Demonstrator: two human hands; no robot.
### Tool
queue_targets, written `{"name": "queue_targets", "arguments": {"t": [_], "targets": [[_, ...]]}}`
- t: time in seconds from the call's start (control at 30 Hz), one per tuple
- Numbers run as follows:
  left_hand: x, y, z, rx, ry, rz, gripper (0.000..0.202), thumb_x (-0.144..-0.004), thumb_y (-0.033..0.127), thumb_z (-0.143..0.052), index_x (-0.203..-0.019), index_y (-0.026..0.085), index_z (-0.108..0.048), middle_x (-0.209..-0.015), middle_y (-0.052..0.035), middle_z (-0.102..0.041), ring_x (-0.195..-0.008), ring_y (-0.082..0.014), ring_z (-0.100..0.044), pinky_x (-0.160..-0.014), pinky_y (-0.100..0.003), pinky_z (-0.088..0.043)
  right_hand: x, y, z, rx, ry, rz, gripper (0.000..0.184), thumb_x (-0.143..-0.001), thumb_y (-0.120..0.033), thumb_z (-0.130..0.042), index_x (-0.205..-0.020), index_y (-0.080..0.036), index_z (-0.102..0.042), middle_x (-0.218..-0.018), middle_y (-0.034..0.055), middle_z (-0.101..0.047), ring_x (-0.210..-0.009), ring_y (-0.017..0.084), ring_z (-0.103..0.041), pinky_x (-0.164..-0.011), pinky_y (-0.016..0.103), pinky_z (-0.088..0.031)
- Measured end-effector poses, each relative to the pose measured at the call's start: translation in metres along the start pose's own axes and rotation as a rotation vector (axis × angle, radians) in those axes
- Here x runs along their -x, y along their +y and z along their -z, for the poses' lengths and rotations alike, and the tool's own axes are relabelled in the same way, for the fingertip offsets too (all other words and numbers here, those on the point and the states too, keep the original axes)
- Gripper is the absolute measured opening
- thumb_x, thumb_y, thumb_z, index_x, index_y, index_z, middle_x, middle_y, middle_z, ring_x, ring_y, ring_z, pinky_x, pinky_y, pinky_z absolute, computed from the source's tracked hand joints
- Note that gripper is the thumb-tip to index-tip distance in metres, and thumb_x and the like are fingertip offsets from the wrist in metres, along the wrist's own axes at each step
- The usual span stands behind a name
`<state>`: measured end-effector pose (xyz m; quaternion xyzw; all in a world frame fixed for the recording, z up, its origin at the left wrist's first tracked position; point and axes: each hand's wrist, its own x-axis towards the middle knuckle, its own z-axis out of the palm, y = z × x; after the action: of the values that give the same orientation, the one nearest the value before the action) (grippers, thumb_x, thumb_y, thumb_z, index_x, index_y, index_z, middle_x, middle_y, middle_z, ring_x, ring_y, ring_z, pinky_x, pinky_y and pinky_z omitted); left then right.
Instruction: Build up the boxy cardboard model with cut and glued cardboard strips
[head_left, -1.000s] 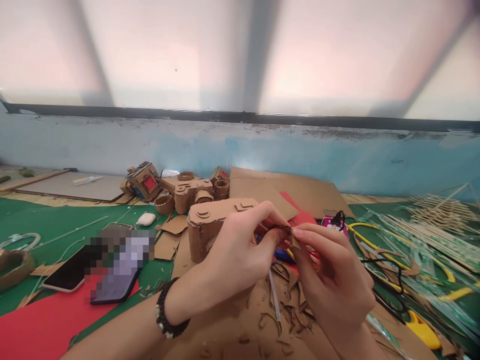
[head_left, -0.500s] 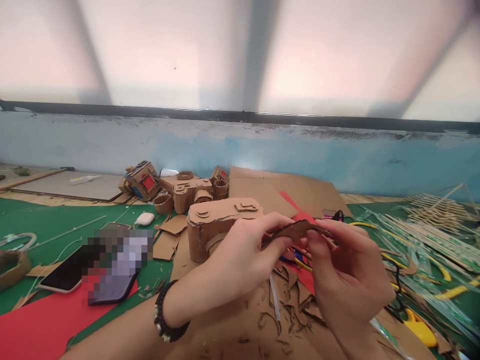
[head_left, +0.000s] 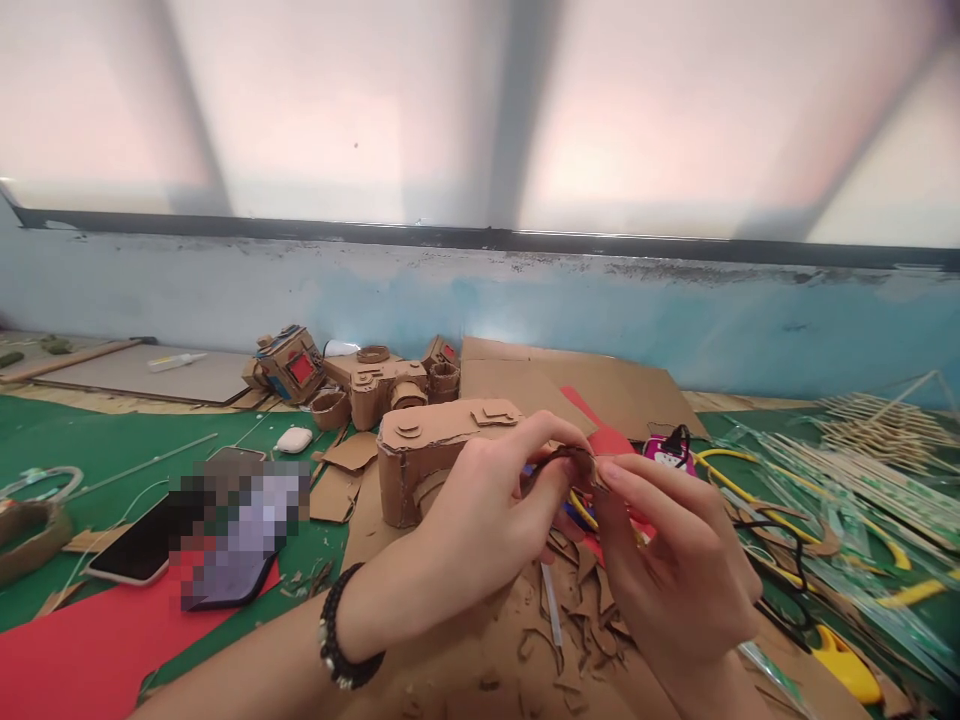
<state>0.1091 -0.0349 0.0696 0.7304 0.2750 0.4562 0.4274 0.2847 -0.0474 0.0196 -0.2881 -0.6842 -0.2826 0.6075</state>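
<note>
1. Pinching the left end of a narrow, curved brown cardboard strip [head_left: 585,462], the left hand [head_left: 487,500] has thumb and forefinger nearly together, its other fingers mostly hidden
2. Gripping the strip's other end, the right hand [head_left: 675,560] has its fingers curled and fingertips closed against the thumb; the two-ended hold probably keeps the bend under control
3. Raised above the brown cardboard sheet [head_left: 435,640], the strip sits to the right of a boxy, camera-shaped brown cardboard body [head_left: 397,480], perhaps lifted for a closer view
4. Lying below the hands, torn brown cardboard scraps [head_left: 592,600] gather on that sheet, which likely serves as a work mat
5. Showing a pale patch, a small purple object [head_left: 670,450] has marks too small to read; green print on the clear plastic wrappers [head_left: 855,520] is illegible too, and no brand can be made out
</note>
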Motion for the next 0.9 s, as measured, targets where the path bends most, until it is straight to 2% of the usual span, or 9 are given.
{"name": "queue_targets", "arguments": {"t": [0.17, 0.27, 0.37, 0.47, 0.57, 0.73, 0.8, 0.9], "targets": [[0.002, 0.000, -0.001, -0.061, -0.015, -0.089, 0.012, -0.110, 0.023, -0.055, -0.115, 0.023, -0.067, -0.081, 0.0018, -0.073, -0.068, -0.0118, -0.066, -0.060, -0.020, -0.050, 0.002, 0.001, 0.001, -0.001, 0.022, -0.015, 0.080, -0.090, 0.009, -0.078, -0.155, -0.038, -0.067, -0.119, 0.0040, -0.083, -0.095, 0.022, -0.081, -0.076, 0.035, -0.070], [0.002, -0.001, -0.001, -0.053, -0.014, -0.105, 0.010, -0.110, 0.024, -0.055, -0.112, 0.022, -0.064, -0.079, 0.0021, -0.072, -0.067, -0.0119, -0.066, -0.058, -0.021, -0.045, 0.000, -0.001, 0.001, 0.011, 0.018, 0.014, 0.075, -0.092, 0.007, -0.078, -0.154, -0.035, -0.068, -0.115, 0.0043, -0.083, -0.092, 0.020, -0.081, -0.072, 0.032, -0.069], [0.001, -0.003, 0.000, -0.052, -0.026, -0.087, 0.007, -0.108, 0.024, -0.056, -0.110, 0.023, -0.063, -0.080, 0.0013, -0.074, -0.068, -0.0127, -0.066, -0.059, -0.022, -0.044, -0.002, -0.002, 0.001, 0.012, 0.020, 0.003, 0.069, -0.094, 0.006, -0.077, -0.147, -0.038, -0.072, -0.112, 0.0025, -0.083, -0.088, 0.019, -0.081, -0.066, 0.030, -0.069], [0.000, -0.003, 0.002, -0.069, -0.049, -0.066, 0.008, -0.108, 0.025, -0.056, -0.112, 0.024, -0.063, -0.085, -0.0002, -0.077, -0.074, -0.0144, -0.068, -0.063, -0.023, -0.047, -0.003, -0.003, 0.001, 0.001, 0.026, -0.020, 0.060, -0.094, 0.004, -0.077, -0.137, -0.037, -0.077, -0.110, 0.0016, -0.083, -0.087, 0.019, -0.081, -0.064, 0.030, -0.068], [-0.001, -0.001, 0.003, -0.090, -0.053, -0.086, 0.009, -0.107, 0.023, -0.056, -0.110, 0.023, -0.064, -0.090, -0.0013, -0.079, -0.079, -0.0151, -0.072, -0.068, -0.024, -0.052, -0.002, -0.004, 0.001, -0.048, 0.037, -0.048, 0.055, -0.092, 0.005, -0.077, -0.131, -0.034, -0.079, -0.110, 0.0032, -0.082, -0.091, 0.020, -0.081, -0.068, 0.031, -0.069], [0.000, -0.002, -0.001, -0.081, 0.083, -0.172, 0.008, -0.104, 0.019, -0.062, -0.105, 0.022, -0.070, -0.109, -0.0051, -0.077, -0.095, -0.0168, -0.074, -0.067, -0.022, -0.054, 0.003, -0.001, -0.002, -0.324, 0.023, -0.356, 0.041, -0.096, -0.002, -0.074, -0.127, -0.030, -0.077, -0.111, 0.0045, -0.079, -0.102, 0.021, -0.078, -0.079, 0.034, -0.070], [0.000, -0.005, -0.004, -0.025, 0.135, -0.179, 0.007, -0.102, 0.017, -0.065, -0.102, 0.022, -0.070, -0.109, -0.0049, -0.076, -0.096, -0.0167, -0.073, -0.068, -0.021, -0.056, 0.005, 0.000, -0.002, -0.346, 0.006, -0.380, 0.035, -0.096, -0.002, -0.076, -0.120, -0.027, -0.078, -0.110, 0.0038, -0.079, -0.101, 0.020, -0.077, -0.078, 0.031, -0.068], [0.000, -0.009, -0.009, 0.052, 0.167, -0.173, 0.010, -0.101, 0.015, -0.066, -0.101, 0.022, -0.073, -0.102, -0.0036, -0.079, -0.091, -0.0158, -0.075, -0.075, -0.023, -0.061, 0.006, -0.002, -0.002, -0.296, 0.006, -0.343, 0.037, -0.095, -0.001, -0.076, -0.120, -0.028, -0.078, -0.110, 0.0038, -0.079, -0.100, 0.021, -0.076, -0.074, 0.032, -0.065]]}}
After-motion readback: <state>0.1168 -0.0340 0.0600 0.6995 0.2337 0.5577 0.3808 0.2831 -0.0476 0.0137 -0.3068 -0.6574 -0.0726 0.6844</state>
